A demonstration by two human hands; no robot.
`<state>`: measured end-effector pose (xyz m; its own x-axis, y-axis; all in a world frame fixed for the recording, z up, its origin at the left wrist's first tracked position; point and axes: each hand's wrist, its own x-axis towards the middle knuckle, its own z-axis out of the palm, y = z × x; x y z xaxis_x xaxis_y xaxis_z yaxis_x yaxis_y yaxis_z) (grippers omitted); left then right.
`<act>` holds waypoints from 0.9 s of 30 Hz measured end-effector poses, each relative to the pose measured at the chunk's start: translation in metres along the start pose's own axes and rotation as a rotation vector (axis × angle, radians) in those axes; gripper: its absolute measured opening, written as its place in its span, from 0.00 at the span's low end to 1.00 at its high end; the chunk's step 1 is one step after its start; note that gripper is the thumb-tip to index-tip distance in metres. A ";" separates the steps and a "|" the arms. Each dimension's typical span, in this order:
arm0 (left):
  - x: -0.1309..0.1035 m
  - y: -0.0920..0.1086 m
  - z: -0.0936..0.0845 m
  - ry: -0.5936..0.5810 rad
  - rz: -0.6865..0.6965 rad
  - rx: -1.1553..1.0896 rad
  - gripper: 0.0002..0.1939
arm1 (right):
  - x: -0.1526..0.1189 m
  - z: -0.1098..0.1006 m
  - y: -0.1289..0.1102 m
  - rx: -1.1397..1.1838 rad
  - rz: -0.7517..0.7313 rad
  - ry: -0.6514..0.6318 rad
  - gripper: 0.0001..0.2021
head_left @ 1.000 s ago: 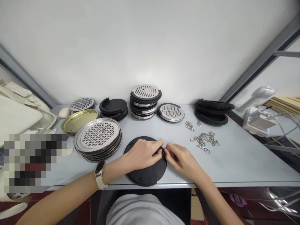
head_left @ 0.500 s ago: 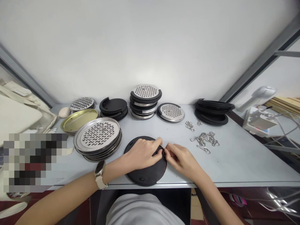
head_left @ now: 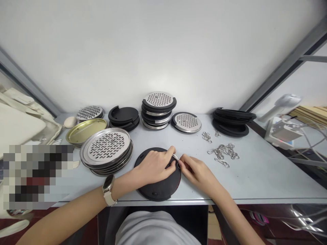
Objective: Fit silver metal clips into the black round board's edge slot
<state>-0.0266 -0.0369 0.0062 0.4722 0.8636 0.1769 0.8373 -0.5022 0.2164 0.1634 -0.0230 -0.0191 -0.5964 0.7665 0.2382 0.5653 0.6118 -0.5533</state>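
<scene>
A round black grater base lies flat at the table's front edge, its rim slots partly in view. My left hand rests over it, index finger and thumb closing around a small metal wire clip at the base's right rim. From the right, my right hand pinches the ring end of that clip. Fingertips partly cover the clip, so I cannot tell whether it passes through the base. A loose pile of similar wire clips lies right of my hands.
Left of the base stand stacked metal grater discs and gold lids. Along the wall are black bases, a stack of assembled graters, a single grater and more black parts. A white device stands at far right.
Both hands stay at the base's right rim. The base and my fingers have shifted very slightly to the left, and a little more of the clip shows between them.
</scene>
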 end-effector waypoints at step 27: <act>0.001 0.002 -0.002 -0.007 0.040 0.027 0.05 | 0.000 0.004 0.001 -0.051 -0.012 0.026 0.11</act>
<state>-0.0253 -0.0371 0.0082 0.5077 0.8429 0.1780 0.8245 -0.5353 0.1833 0.1615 -0.0231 -0.0231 -0.5885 0.7636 0.2657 0.5871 0.6296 -0.5088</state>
